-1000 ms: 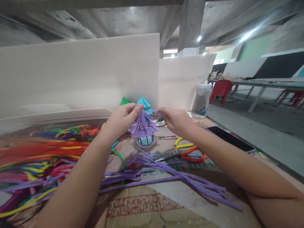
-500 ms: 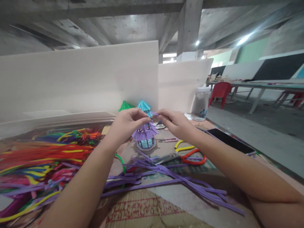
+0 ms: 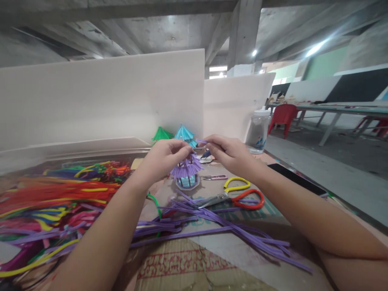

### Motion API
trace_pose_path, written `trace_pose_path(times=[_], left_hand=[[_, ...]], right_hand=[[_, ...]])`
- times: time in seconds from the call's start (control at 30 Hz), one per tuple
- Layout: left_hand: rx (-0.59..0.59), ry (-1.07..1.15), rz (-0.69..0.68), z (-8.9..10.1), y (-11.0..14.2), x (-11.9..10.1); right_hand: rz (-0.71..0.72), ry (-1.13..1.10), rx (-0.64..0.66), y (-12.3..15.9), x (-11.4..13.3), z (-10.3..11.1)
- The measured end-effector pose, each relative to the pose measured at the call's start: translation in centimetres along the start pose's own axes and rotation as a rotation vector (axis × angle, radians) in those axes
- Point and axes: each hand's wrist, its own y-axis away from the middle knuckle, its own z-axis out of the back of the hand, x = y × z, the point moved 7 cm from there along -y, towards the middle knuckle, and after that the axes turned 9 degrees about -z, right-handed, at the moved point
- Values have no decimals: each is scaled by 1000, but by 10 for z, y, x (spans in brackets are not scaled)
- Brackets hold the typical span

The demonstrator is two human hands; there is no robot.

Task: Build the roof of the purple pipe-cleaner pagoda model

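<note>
My left hand (image 3: 168, 157) is closed at the top of a small purple tiered pagoda (image 3: 185, 171), thumb and fingers pinched together; its upper end is hidden behind them. The pagoda stands upright, with a light-blue lower wall and dark posts. Just to the right, my right hand (image 3: 232, 151) pinches a short purple pipe cleaner (image 3: 201, 141), which points toward the left hand. Nearer me lie scissors (image 3: 216, 201) with one red and one yellow handle, resting on a loose bunch of purple pipe cleaners (image 3: 239, 231). Small pink snips (image 3: 216, 177) lie beside the pagoda.
Green (image 3: 162, 133) and blue (image 3: 183, 133) pagoda roofs stand behind my left hand, before a white board (image 3: 103, 97). Colourful pipe cleaners (image 3: 69, 194) heap at left. A water bottle (image 3: 257, 131) and a phone (image 3: 298, 179) are at right. A red chair (image 3: 283, 119) stands beyond.
My right hand has shifted slightly right, away from my left hand, with the short purple pipe cleaner still pinched. My left hand stays at the pagoda's top.
</note>
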Motion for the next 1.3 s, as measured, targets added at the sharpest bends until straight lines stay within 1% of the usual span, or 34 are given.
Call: trace_pose_path(times=[0.07,0.13,0.23,0.3,0.4,0.5,0.6,0.73,0.83,0.93,1.07,1.17,1.3], left_hand=[[6,19,-6,-1,1,-2],[43,59,-5,-5,2,-5],[187,123,-35,-15,5,-13],[266,112,-91,-19,7,-19],[345,68,-184,-23,9,-26],[352,61,-266,-23,10,-30],[348,85,-284,-23,11,-30],[333,196,-221,-22,12,-24],[334,237,-183,-22,12,-21],[286,247,-164,-19,9,-18],[207,150,-143,-14,7,-13],[213,69,-168,-15,7,-14],[232,-101,-228,-19,7,-16]], right_hand=[[-20,-100,4,0,-2,1],[-53,-256,54,0,-4,-2],[-96,-492,186,0,-4,-11],[-112,-592,237,-1,-3,-14],[-124,-653,242,-2,-5,-14],[-119,-655,243,-3,-6,-14],[-108,-639,239,-3,-6,-15],[-110,-607,219,-3,-7,-17],[-108,-517,135,-3,-8,-12],[-89,-373,35,-3,-6,-4],[-120,-211,30,-1,-3,0],[-129,-78,47,0,-1,-1],[-72,94,71,2,1,-7]])
